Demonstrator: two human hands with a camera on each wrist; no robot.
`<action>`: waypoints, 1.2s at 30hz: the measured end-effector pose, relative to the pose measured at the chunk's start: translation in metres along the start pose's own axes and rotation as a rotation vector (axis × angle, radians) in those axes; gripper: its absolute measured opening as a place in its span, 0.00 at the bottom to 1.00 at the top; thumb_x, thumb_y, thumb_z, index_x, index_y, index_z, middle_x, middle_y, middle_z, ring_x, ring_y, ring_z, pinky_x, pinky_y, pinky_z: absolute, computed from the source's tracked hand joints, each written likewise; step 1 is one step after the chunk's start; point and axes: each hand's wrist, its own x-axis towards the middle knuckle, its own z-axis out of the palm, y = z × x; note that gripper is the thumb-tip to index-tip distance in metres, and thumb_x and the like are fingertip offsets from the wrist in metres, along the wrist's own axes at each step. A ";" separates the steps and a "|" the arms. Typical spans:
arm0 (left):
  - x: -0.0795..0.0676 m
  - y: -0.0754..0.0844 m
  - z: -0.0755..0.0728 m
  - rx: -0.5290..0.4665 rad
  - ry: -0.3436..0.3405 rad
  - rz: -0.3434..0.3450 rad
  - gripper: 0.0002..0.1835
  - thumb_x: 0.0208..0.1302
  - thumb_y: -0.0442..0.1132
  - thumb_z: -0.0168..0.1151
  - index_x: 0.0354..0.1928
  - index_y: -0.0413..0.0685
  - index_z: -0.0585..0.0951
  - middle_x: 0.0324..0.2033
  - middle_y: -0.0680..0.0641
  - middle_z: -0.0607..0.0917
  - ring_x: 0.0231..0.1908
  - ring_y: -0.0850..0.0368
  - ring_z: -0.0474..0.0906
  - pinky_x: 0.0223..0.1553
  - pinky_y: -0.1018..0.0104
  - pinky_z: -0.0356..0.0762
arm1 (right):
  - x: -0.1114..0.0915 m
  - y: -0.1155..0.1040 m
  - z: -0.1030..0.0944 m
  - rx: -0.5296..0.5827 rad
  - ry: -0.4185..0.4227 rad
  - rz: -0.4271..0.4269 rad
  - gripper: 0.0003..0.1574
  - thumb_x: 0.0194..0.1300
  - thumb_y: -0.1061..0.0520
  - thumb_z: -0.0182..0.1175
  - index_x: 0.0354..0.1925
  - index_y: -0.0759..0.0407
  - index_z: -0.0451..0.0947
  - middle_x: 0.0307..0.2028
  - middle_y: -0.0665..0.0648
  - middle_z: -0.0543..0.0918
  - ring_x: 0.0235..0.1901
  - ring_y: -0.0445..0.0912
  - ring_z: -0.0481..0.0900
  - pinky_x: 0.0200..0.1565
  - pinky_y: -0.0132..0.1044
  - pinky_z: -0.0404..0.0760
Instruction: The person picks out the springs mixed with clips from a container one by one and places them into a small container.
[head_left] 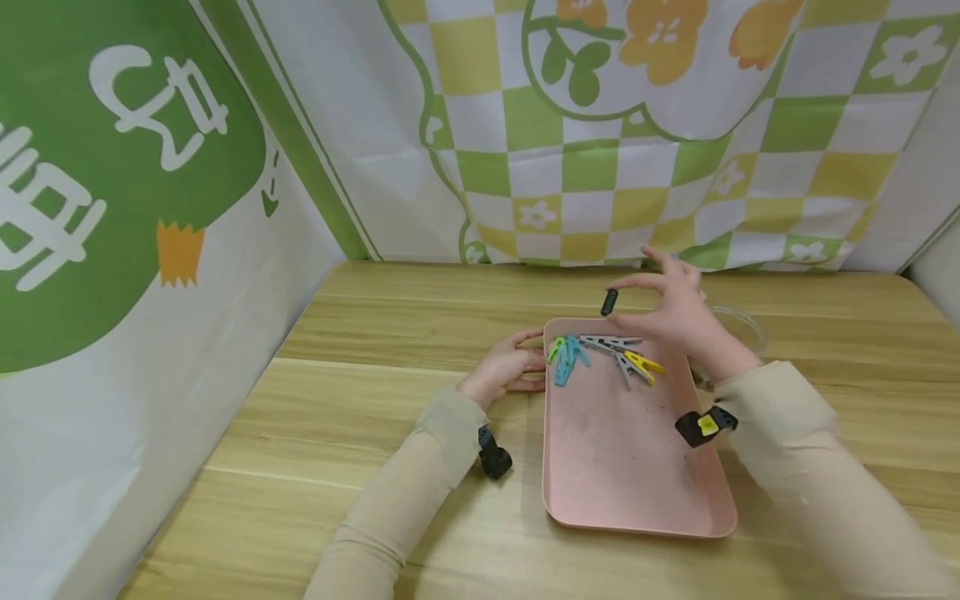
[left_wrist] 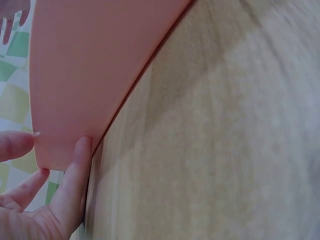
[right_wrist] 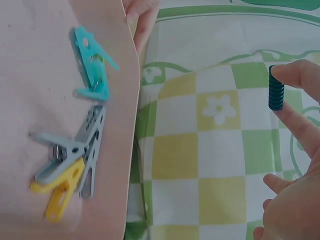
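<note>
Between the thumb and index finger of my right hand (head_left: 671, 308) is a dark ribbed coil spring (right_wrist: 276, 88), pinched by its two ends. It is held in the air above the far edge of a pink tray (head_left: 622, 467). My left hand (head_left: 513, 367) is beside the tray's left wall, and its fingertips touch the outside near the far corner. At the far end of the tray lie blue clothespins (head_left: 566, 360), a green clothespin (head_left: 554, 350), grey clothespins (right_wrist: 75, 150) and a yellow clothespin (head_left: 645, 364).
A clear rounded container (head_left: 750, 327) stands right of the tray, partly hidden behind the right arm. The wooden table (head_left: 360, 400) meets a checked cloth (head_left: 585, 192) at its back edge, and a printed panel (head_left: 187, 350) rises on the left.
</note>
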 end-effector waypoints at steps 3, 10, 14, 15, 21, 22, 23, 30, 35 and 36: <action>0.000 0.001 0.000 -0.003 0.003 0.003 0.31 0.67 0.28 0.50 0.71 0.51 0.60 0.59 0.37 0.73 0.51 0.48 0.77 0.49 0.54 0.81 | -0.001 0.004 -0.008 -0.021 0.012 0.010 0.28 0.57 0.52 0.67 0.55 0.59 0.77 0.74 0.61 0.39 0.69 0.67 0.29 0.58 0.77 0.39; 0.001 0.000 -0.001 0.000 0.004 0.006 0.31 0.67 0.27 0.50 0.71 0.50 0.59 0.60 0.37 0.73 0.52 0.47 0.76 0.49 0.53 0.81 | -0.004 0.016 -0.027 -0.048 0.023 0.064 0.29 0.58 0.52 0.67 0.56 0.60 0.76 0.75 0.60 0.38 0.69 0.67 0.28 0.58 0.77 0.41; 0.002 0.000 -0.002 0.001 0.003 0.006 0.31 0.67 0.28 0.50 0.71 0.51 0.60 0.60 0.37 0.73 0.51 0.48 0.76 0.48 0.54 0.82 | -0.007 0.027 -0.036 -0.067 0.029 0.102 0.31 0.58 0.50 0.66 0.57 0.61 0.75 0.75 0.60 0.36 0.69 0.67 0.27 0.57 0.77 0.42; 0.002 -0.001 -0.002 0.001 0.003 0.006 0.31 0.67 0.28 0.50 0.71 0.51 0.60 0.59 0.37 0.73 0.51 0.48 0.76 0.48 0.54 0.82 | -0.009 0.030 -0.038 -0.074 0.032 0.103 0.31 0.59 0.50 0.66 0.57 0.61 0.75 0.75 0.60 0.36 0.68 0.68 0.27 0.56 0.77 0.41; 0.005 -0.005 -0.002 -0.005 -0.002 0.006 0.31 0.66 0.27 0.51 0.71 0.50 0.61 0.59 0.37 0.73 0.49 0.48 0.77 0.46 0.55 0.82 | -0.020 0.053 -0.050 -0.088 0.075 0.080 0.30 0.58 0.53 0.66 0.56 0.66 0.75 0.73 0.67 0.39 0.67 0.72 0.27 0.55 0.78 0.42; 0.005 -0.006 -0.002 -0.003 -0.004 0.006 0.31 0.66 0.27 0.51 0.71 0.50 0.61 0.59 0.37 0.73 0.49 0.48 0.77 0.47 0.54 0.82 | -0.021 0.057 -0.052 -0.089 0.088 0.077 0.30 0.58 0.54 0.66 0.55 0.67 0.75 0.73 0.68 0.39 0.67 0.72 0.27 0.55 0.78 0.42; 0.005 -0.006 -0.002 -0.002 -0.005 0.007 0.31 0.66 0.27 0.50 0.71 0.50 0.61 0.59 0.37 0.73 0.49 0.48 0.77 0.47 0.54 0.82 | -0.023 0.060 -0.054 -0.091 0.100 0.072 0.30 0.57 0.54 0.67 0.55 0.68 0.75 0.73 0.69 0.40 0.66 0.72 0.27 0.55 0.77 0.42; 0.003 -0.003 -0.001 -0.002 -0.002 0.001 0.31 0.66 0.28 0.51 0.71 0.51 0.60 0.60 0.38 0.73 0.50 0.48 0.77 0.47 0.55 0.82 | -0.028 0.080 -0.064 -0.122 0.137 0.058 0.29 0.57 0.55 0.66 0.54 0.70 0.74 0.72 0.72 0.42 0.65 0.74 0.29 0.56 0.75 0.40; 0.002 -0.001 0.000 0.007 0.003 -0.002 0.31 0.67 0.29 0.52 0.71 0.52 0.61 0.59 0.39 0.73 0.50 0.49 0.77 0.47 0.56 0.82 | -0.032 0.088 -0.070 -0.143 0.123 0.075 0.31 0.60 0.52 0.64 0.55 0.71 0.73 0.72 0.73 0.39 0.64 0.77 0.27 0.54 0.78 0.39; 0.002 -0.001 0.000 0.011 0.003 -0.001 0.31 0.67 0.29 0.51 0.71 0.52 0.61 0.59 0.39 0.73 0.50 0.49 0.77 0.47 0.56 0.82 | -0.032 0.090 -0.071 -0.143 0.122 0.080 0.31 0.60 0.52 0.64 0.55 0.71 0.73 0.72 0.72 0.39 0.64 0.77 0.27 0.53 0.78 0.39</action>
